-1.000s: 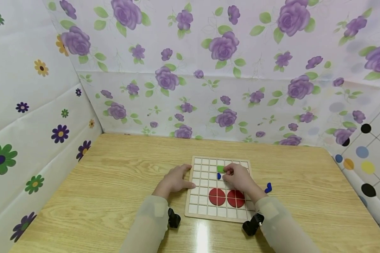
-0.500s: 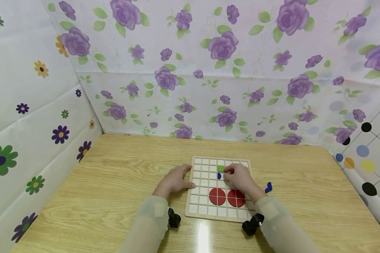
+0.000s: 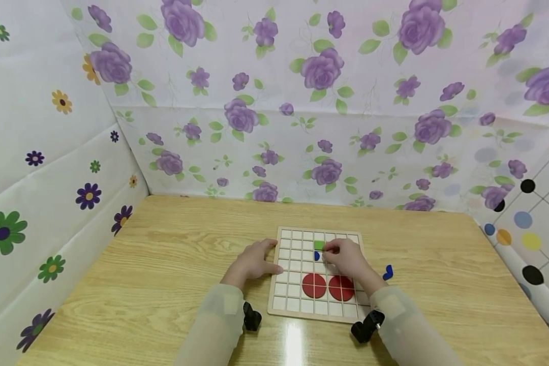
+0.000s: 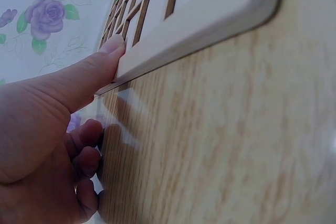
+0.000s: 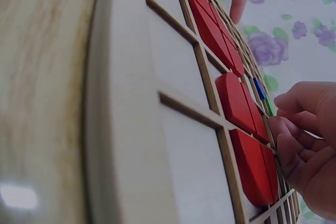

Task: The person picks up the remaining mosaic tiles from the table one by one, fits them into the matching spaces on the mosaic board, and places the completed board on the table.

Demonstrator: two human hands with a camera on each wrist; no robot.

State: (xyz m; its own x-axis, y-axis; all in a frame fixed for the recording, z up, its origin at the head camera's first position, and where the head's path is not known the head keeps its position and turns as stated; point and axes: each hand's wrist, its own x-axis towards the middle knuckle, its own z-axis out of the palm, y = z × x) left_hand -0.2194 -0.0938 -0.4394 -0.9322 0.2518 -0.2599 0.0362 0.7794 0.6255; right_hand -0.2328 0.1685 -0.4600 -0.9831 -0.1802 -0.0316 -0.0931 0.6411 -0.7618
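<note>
A square wooden grid board (image 3: 274, 304) with white cells lies on the table. My left hand (image 3: 252, 260) is at its left edge, the thumb (image 4: 113, 45) resting on the rim and the other fingers bent beside it. My right hand (image 3: 347, 256) is over the upper right cells, thumb and index close together with their tips beside a green square (image 3: 318, 245) and a blue half-round piece (image 3: 316, 256). I cannot tell whether they pinch a small piece. Two red discs made of quarter pieces (image 3: 313, 285) (image 5: 249, 166) fill cells lower on the board.
A loose blue curved piece (image 3: 388, 272) lies on the wooden table (image 3: 174, 244) right of the board. Black wrist cameras (image 3: 252, 317) hang by both sleeves. Flower-patterned sheets (image 3: 238, 147) stand behind and to the left of the table; a dotted sheet (image 3: 530, 229) is at the right.
</note>
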